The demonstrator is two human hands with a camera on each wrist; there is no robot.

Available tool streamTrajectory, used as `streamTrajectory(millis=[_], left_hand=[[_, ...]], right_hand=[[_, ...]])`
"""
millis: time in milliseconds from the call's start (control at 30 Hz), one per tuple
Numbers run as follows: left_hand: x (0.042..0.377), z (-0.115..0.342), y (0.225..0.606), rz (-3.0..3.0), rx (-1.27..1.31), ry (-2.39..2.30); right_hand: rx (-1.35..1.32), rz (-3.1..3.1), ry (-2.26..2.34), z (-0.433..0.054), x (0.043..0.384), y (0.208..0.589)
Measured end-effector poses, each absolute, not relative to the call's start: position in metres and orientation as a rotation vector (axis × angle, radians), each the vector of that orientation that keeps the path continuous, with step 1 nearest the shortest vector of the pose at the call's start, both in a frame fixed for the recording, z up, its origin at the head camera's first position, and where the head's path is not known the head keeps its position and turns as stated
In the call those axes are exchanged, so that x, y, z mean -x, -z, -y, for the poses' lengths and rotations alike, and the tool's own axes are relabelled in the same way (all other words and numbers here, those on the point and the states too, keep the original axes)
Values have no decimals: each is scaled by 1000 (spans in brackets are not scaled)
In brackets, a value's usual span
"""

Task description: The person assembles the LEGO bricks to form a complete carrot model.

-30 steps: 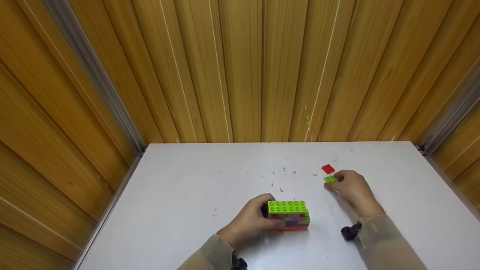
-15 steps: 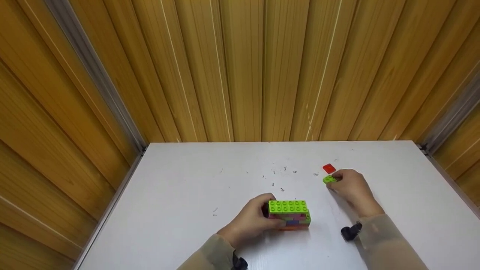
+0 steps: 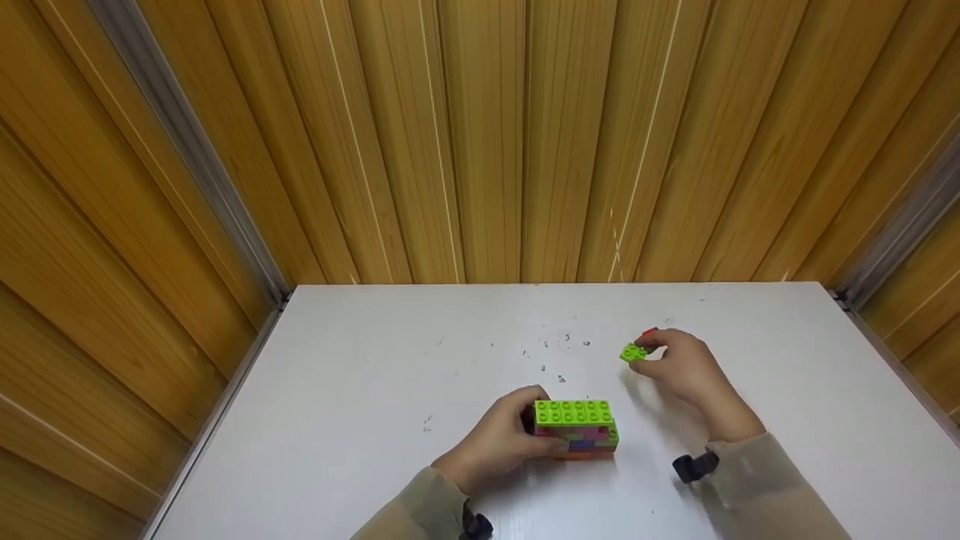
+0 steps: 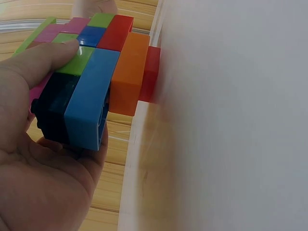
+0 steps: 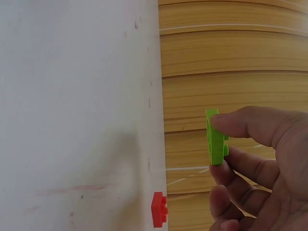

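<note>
My left hand (image 3: 504,435) grips the left end of a multicoloured block of stacked toy bricks (image 3: 574,412), its top row lime green. Blue, orange, red, pink and dark bricks show in the block's side (image 4: 91,96) in the left wrist view. Farther right, my right hand (image 3: 688,367) pinches a small, flat lime-green brick (image 5: 216,137) between thumb and fingers, held above the table. A flat red brick (image 5: 158,210) lies on the table just behind that hand, and in the head view the fingers cover most of it.
The white table (image 3: 360,390) carries small dark marks near its middle. Wood-patterned panels (image 3: 480,150) rise behind it and at both sides. Each wrist wears a black strap device (image 3: 696,466).
The right hand has lifted the lime-green brick off the table and moved left, partly covering the red brick. My left hand and the brick block stay in place.
</note>
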State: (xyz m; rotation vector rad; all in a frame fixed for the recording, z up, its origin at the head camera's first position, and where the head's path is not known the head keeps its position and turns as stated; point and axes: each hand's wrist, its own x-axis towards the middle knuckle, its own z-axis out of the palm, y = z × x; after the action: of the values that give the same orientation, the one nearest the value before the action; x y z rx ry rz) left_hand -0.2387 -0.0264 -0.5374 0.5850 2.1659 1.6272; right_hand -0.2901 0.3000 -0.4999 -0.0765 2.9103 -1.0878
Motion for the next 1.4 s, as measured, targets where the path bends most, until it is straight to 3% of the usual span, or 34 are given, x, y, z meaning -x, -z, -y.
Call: streamTrajectory(millis=[467, 667, 933, 1400], left_hand=[[239, 27, 539, -2162, -606, -1642], [238, 27, 538, -2161, -613, -1638], [238, 28, 540, -2189, -656, -1660], [242, 38, 541, -2140, -732, -1741]], right_hand=[[262, -2890, 1242, -264, 260, 466], [469, -2844, 1379, -247, 244, 459], [774, -2765, 1451, -221, 227, 462], [901, -2727, 1422, -202, 217, 473]])
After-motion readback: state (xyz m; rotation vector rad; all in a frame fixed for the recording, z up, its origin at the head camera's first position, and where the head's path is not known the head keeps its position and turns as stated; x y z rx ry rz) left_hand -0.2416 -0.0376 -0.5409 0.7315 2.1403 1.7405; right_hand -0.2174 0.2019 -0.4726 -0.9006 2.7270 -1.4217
